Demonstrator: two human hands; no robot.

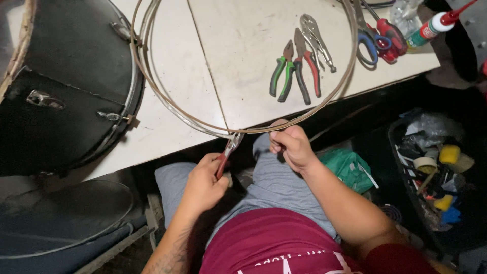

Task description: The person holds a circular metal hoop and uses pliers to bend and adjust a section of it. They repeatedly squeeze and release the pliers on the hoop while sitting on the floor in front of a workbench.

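Left hand (203, 183) grips red-handled pliers (227, 153) clamped on the thin round metal hoop (304, 115) at the white tabletop (243, 45) edge, right hand (290, 146) pinching the hoop; black bin (406, 193) alongside holds tape rolls (425, 164).

A pale, scuffed worktable (238, 45) filled the upper view, its top split by a seam, lit brightly from above. Below its edge the floor lay in deep shadow, with a dark bin (401, 167) of clutter at the right
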